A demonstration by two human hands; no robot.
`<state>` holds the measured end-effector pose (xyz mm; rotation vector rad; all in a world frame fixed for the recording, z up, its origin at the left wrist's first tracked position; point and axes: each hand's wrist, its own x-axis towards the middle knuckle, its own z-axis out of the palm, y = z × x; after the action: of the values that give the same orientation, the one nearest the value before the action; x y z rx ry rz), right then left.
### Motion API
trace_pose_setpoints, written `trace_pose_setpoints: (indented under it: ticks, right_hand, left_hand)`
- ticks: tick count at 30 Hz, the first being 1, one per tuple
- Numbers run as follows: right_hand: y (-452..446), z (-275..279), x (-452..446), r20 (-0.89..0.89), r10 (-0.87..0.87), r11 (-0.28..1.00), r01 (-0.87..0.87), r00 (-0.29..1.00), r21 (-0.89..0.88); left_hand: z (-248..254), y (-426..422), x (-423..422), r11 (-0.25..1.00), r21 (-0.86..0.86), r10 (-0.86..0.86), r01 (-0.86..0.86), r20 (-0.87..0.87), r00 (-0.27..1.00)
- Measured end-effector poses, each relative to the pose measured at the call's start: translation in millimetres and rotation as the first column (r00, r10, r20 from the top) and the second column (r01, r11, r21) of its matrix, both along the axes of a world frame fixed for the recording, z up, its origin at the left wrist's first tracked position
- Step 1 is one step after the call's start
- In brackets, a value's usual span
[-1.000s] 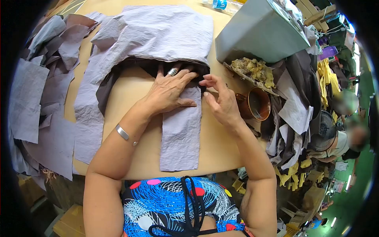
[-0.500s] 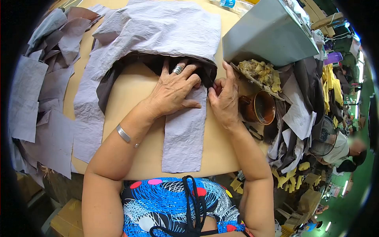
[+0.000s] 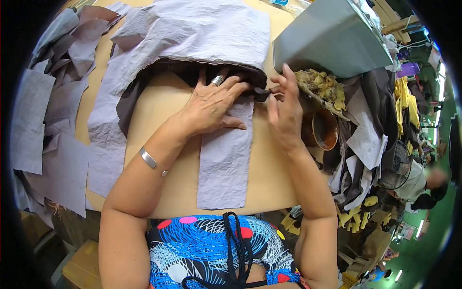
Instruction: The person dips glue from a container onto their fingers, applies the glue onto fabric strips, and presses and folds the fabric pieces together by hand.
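On the head cam, the left hand [image 3: 209, 108] is lying open, fingers spreading onto the dark cloth [image 3: 185, 72], thumb hovering or resting over a lavender strip [image 3: 224, 168] on the tabletop [image 3: 159, 113]. The right hand [image 3: 288, 118] is pinching the cloth's edge, kinda blurry.

camera: one, head-worn; aim: forward and down; range: desk [image 3: 270, 180] close below, green backdrop [image 3: 437, 216] far at right; field: wide, dark-cornered
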<state>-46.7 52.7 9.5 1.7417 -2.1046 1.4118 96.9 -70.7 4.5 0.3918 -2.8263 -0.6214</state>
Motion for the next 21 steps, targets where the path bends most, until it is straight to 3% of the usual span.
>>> trace_pose_setpoints:
  ticks: [1,4,5,8,12,15,18,21]
  right_hand:
    - [8,4,4,-0.006,0.03,0.998,-0.03,1.0,-0.058]
    - [25,13,12,-0.141,0.115,0.993,-0.116,0.983,0.002]
    - [27,17,16,-0.027,0.127,0.99,-0.125,0.991,0.071]
    - [27,10,14,0.047,0.209,0.939,-0.214,0.977,0.27]
    - [19,6,15,0.024,0.141,0.977,-0.143,0.99,0.156]
    - [15,1,18,0.43,0.015,0.988,-0.079,0.903,0.13]
    - [13,-9,13,0.575,0.026,0.995,-0.075,0.818,0.062]
    - [17,-1,18,0.579,-0.023,0.997,-0.02,0.815,0.068]
  left_hand:
    - [-2,-2,0,1.0,-0.016,0.0,0.0,0.007,1.0]
    - [-8,-3,-1,0.999,-0.042,-0.003,0.004,0.027,1.0]
    - [-6,-3,-1,0.999,-0.037,-0.002,0.004,0.033,0.999]
    - [-4,-3,-1,1.0,-0.018,-0.002,0.003,0.038,0.999]
    - [-6,-3,0,0.999,-0.04,0.002,-0.002,-0.013,1.0]
    - [8,-5,-1,0.991,0.134,-0.034,0.022,0.089,0.995]
    - [7,0,0,0.999,0.026,-0.021,0.02,0.044,0.999]
    - [6,1,0,0.998,-0.053,-0.036,0.039,0.059,0.998]
